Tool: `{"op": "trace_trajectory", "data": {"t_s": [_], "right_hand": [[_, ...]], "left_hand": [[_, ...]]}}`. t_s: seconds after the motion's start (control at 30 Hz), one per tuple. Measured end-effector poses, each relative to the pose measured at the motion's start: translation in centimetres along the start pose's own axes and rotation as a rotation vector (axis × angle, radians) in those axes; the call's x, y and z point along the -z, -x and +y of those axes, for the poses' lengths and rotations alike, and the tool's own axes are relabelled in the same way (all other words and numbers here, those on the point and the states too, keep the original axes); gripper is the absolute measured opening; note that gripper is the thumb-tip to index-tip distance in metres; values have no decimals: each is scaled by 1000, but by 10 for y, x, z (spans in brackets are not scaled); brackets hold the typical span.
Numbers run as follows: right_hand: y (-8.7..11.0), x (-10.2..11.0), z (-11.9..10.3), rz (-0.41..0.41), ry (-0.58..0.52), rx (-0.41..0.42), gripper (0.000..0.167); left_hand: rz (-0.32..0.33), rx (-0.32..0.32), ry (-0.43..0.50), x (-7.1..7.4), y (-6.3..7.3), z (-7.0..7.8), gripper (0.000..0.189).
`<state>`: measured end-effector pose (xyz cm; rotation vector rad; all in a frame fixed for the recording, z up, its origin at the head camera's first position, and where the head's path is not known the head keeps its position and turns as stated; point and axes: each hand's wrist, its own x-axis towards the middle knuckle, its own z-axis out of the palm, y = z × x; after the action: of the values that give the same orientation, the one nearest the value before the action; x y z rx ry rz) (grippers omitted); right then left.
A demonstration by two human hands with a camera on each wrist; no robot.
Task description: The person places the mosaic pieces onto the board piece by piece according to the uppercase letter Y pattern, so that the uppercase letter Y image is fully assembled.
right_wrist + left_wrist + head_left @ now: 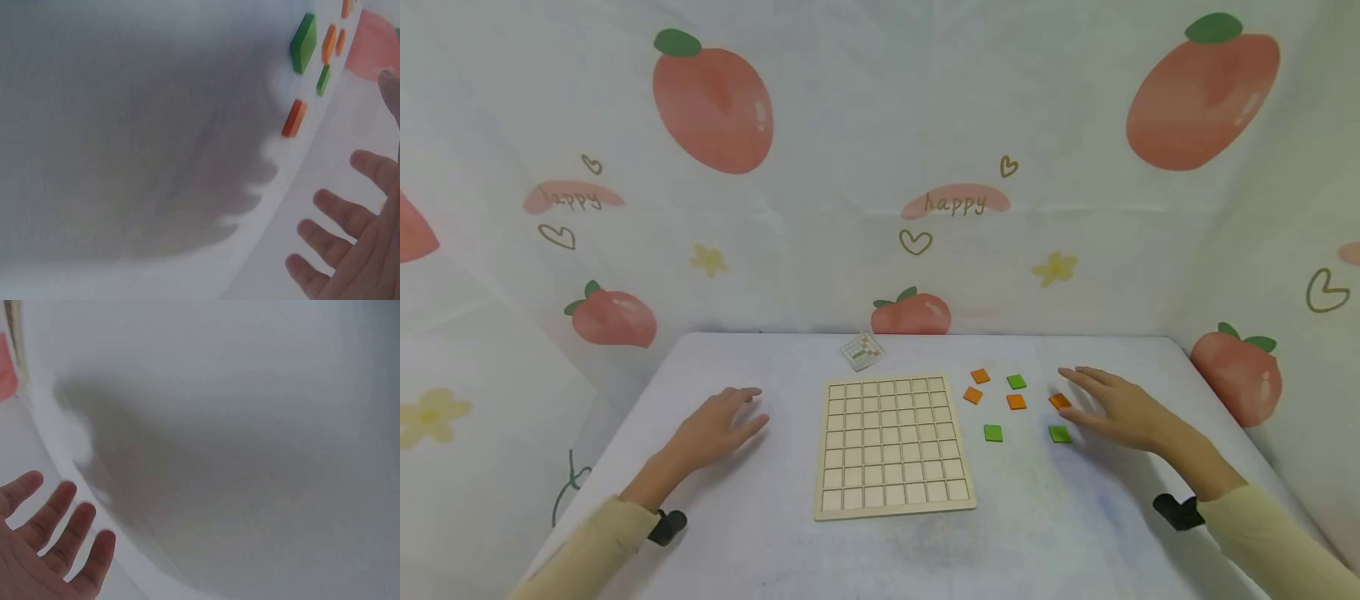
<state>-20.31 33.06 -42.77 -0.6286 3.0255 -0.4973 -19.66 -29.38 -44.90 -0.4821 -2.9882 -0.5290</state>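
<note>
In the head view we see a square, pale, wooden-looking grid board [896,514] mid-table, and beyond it, near the far edge of the white table [745,533], a small square gridded card [862,351]. Four flat, square orange tiles [1017,402] and three flat, square green tiles [993,433] lie between the board and the table's right edge. The left hand [711,429] hovers toward the left edge; the right hand [1116,408] hovers beside the outermost tiles.

In the left wrist view we find the fingers spread, holding nothing.

In the right wrist view the fingers are spread too, apart from the tiles. We judge this a ready pose; lifting a tile would call for lowering the right hand and pinching its edges.
</note>
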Motion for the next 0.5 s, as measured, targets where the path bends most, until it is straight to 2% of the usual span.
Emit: {"op": "trace_trajectory", "data": {"t_s": [0.13,0.23,0.33,0.5], "right_hand": [[2,-7,-8,30,-169,43,67],[1,-14,-15,52,-286,74,62],[1,-21,-22,68,-379,84,58],[1,-29,-33,60,-514,88,55]], "left_hand": [[-17,-4,219,-8,-3,17,51],[-42,-20,339,-15,-4,28,50],[-80,-9,409,-21,-5,35,53],[-115,4,460,-28,-8,44,62]]}}
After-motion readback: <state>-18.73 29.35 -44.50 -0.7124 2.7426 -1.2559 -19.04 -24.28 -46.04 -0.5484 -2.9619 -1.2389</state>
